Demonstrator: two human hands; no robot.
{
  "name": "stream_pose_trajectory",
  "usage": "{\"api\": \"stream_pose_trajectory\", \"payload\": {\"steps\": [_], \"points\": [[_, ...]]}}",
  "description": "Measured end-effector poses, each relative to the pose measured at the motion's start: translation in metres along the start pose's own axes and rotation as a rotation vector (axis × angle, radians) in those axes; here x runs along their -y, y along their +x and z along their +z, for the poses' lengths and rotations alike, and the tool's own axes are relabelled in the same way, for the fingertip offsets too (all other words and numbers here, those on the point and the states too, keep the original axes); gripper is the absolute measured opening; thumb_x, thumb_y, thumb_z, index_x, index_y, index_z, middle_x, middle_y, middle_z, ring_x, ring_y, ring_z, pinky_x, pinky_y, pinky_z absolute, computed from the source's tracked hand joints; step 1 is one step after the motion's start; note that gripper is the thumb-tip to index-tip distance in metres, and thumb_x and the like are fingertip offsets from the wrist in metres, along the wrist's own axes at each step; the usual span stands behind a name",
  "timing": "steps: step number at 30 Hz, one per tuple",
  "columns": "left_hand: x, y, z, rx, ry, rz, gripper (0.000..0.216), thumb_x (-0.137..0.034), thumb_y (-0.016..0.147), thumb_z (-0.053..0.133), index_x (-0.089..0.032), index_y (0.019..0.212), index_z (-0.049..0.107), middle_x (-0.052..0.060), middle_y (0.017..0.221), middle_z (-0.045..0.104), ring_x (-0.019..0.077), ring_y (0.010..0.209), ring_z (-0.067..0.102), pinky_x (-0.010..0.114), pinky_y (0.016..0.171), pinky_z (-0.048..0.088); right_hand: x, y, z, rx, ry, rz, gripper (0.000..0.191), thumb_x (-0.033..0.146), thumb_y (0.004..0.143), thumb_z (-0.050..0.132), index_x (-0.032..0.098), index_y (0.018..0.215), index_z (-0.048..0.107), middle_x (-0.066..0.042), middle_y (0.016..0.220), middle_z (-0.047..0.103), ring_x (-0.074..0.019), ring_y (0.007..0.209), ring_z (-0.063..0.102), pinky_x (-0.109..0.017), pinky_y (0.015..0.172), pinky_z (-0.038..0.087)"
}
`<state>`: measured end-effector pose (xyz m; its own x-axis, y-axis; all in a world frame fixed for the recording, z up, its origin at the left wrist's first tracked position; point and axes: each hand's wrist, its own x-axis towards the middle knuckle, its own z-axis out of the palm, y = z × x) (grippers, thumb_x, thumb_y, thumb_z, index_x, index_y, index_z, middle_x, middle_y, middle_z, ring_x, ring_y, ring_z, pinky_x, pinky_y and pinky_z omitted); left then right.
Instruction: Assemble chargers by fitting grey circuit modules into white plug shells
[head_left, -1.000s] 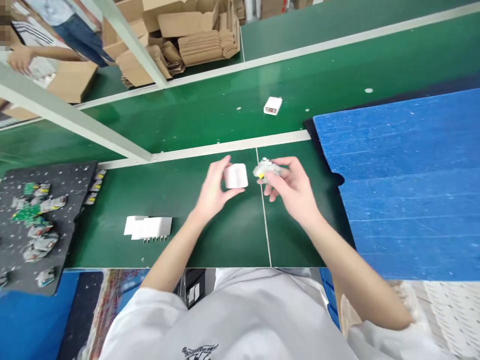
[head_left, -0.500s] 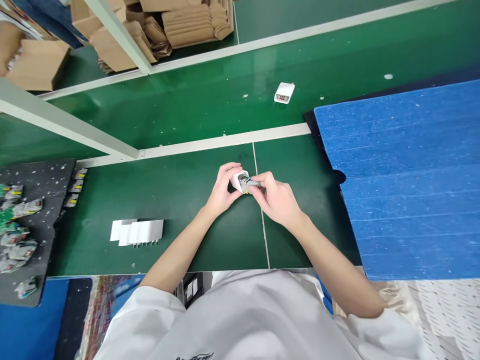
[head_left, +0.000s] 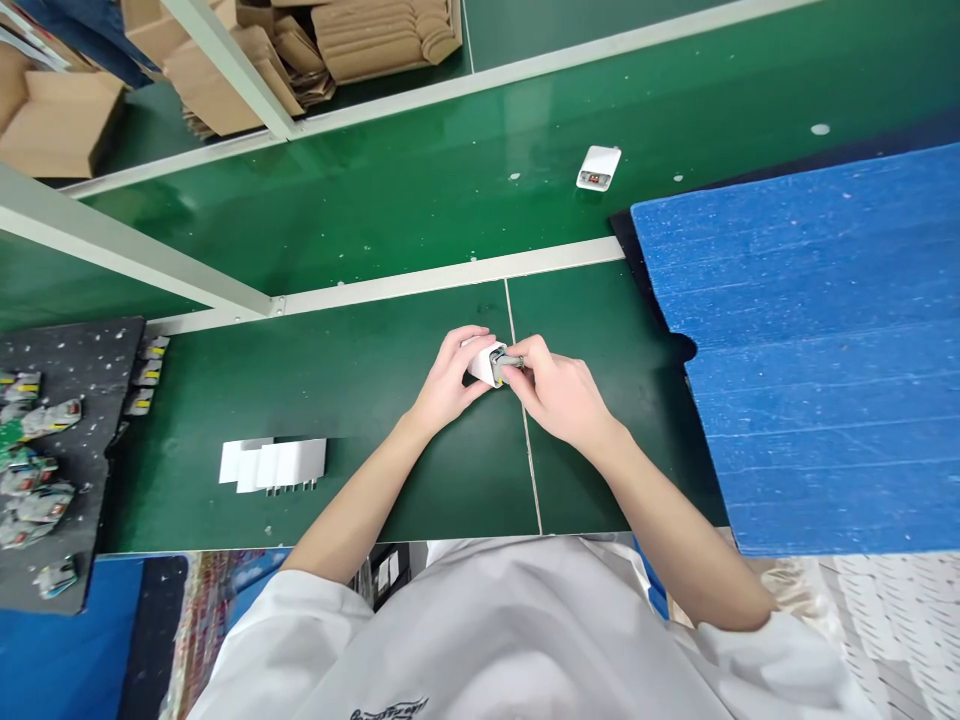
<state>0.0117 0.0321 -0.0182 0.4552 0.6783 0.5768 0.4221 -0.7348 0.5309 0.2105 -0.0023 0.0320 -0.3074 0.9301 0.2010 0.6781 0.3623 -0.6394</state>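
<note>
My left hand (head_left: 450,382) is wrapped round a white plastic charger housing (head_left: 482,365), its open end facing right. Thumb and fingers of my right hand (head_left: 559,390) pinch a small grey circuit module (head_left: 512,361), which sits partly inside the housing's opening. My right fingers cover much of the module. To the left on the green bench stands a row of white charger housings (head_left: 281,465) with prongs pointing toward me.
A black board (head_left: 90,440) at the left bears several grey circuit modules. Beyond the metal rail, a white charger piece (head_left: 598,168) lies on a green belt. A blue mat (head_left: 817,370) covers the right side. Cardboard boxes (head_left: 390,40) lie at the upper left.
The circuit module sits deeper in the housing, and my right fingers are nearer its opening. The white piece on the green belt has moved right, along with the belt's specks.
</note>
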Motion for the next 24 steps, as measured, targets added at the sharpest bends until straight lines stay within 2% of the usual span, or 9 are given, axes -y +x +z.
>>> {"api": "stream_pose_trajectory", "payload": {"steps": [4, 9, 14, 17, 19, 21, 23, 24], "points": [[-0.003, -0.002, -0.001, 0.122, -0.032, -0.103, 0.051, -0.052, 0.095, 0.064, -0.024, 0.137, 0.055, 0.014, 0.127, 0.062, 0.0268, 0.119, 0.063, 0.041, 0.099, 0.056, 0.000, 0.003, -0.003, 0.038, 0.236, 0.116, 0.009, 0.033, 0.099, 0.044, 0.025, 0.099, 0.042, 0.001, 0.070, 0.066, -0.0180, 0.055, 0.060, -0.026, 0.056, 0.034], [-0.003, -0.002, -0.003, 0.245, -0.158, -0.229, 0.069, -0.066, 0.085, 0.069, -0.023, 0.137, 0.058, 0.014, 0.128, 0.065, 0.0288, 0.116, 0.066, 0.041, 0.097, 0.056, -0.002, 0.006, -0.006, 0.067, 0.532, 0.246, 0.017, 0.038, 0.096, 0.048, 0.026, 0.091, 0.037, 0.006, 0.062, 0.060, -0.0151, 0.052, 0.056, -0.026, 0.058, 0.038], [-0.004, 0.001, -0.003, 0.287, -0.241, -0.255, 0.070, -0.067, 0.083, 0.071, -0.022, 0.135, 0.060, 0.014, 0.129, 0.067, 0.0300, 0.117, 0.066, 0.043, 0.099, 0.056, 0.001, 0.006, -0.007, 0.080, 0.430, 0.243, 0.018, 0.041, 0.097, 0.049, 0.025, 0.094, 0.042, 0.007, 0.060, 0.059, -0.0143, 0.053, 0.052, -0.026, 0.060, 0.034], [-0.003, 0.002, -0.004, 0.275, -0.300, -0.241, 0.069, -0.067, 0.083, 0.072, -0.023, 0.134, 0.058, 0.014, 0.129, 0.068, 0.0296, 0.118, 0.067, 0.045, 0.101, 0.055, -0.001, 0.006, -0.011, 0.060, 0.410, 0.269, 0.023, 0.044, 0.097, 0.053, 0.023, 0.105, 0.048, 0.006, 0.063, 0.057, -0.0143, 0.057, 0.054, -0.025, 0.059, 0.035], [-0.002, 0.001, -0.005, 0.261, -0.354, -0.214, 0.069, -0.067, 0.082, 0.073, -0.024, 0.133, 0.058, 0.014, 0.128, 0.068, 0.0293, 0.120, 0.066, 0.045, 0.102, 0.055, -0.005, 0.007, -0.016, 0.151, 0.521, 0.310, 0.034, 0.049, 0.095, 0.058, 0.023, 0.115, 0.049, 0.005, 0.069, 0.061, -0.0147, 0.061, 0.059, -0.024, 0.056, 0.040], [-0.002, -0.001, -0.006, 0.265, -0.403, -0.190, 0.069, -0.066, 0.078, 0.076, -0.025, 0.131, 0.058, 0.013, 0.125, 0.068, 0.0288, 0.120, 0.065, 0.045, 0.101, 0.055, -0.009, 0.008, -0.020, 0.361, 0.706, 0.361, 0.045, 0.053, 0.091, 0.064, 0.023, 0.121, 0.050, 0.001, 0.082, 0.068, -0.0158, 0.068, 0.065, -0.023, 0.051, 0.046], [-0.003, -0.003, -0.006, 0.268, -0.457, -0.182, 0.071, -0.063, 0.075, 0.081, -0.027, 0.131, 0.056, 0.011, 0.124, 0.068, 0.0278, 0.120, 0.065, 0.044, 0.100, 0.055, -0.011, 0.010, -0.021, 0.542, 0.881, 0.400, 0.048, 0.053, 0.089, 0.068, 0.023, 0.121, 0.051, -0.003, 0.094, 0.071, -0.0161, 0.074, 0.069, -0.021, 0.047, 0.049], [-0.004, -0.003, -0.005, 0.260, -0.490, -0.179, 0.071, -0.061, 0.075, 0.083, -0.028, 0.131, 0.053, 0.010, 0.125, 0.067, 0.0270, 0.119, 0.065, 0.043, 0.099, 0.055, -0.011, 0.011, -0.020, 0.575, 0.945, 0.413, 0.047, 0.052, 0.088, 0.069, 0.023, 0.120, 0.052, -0.004, 0.096, 0.071, -0.0156, 0.075, 0.069, -0.020, 0.046, 0.050]]}}
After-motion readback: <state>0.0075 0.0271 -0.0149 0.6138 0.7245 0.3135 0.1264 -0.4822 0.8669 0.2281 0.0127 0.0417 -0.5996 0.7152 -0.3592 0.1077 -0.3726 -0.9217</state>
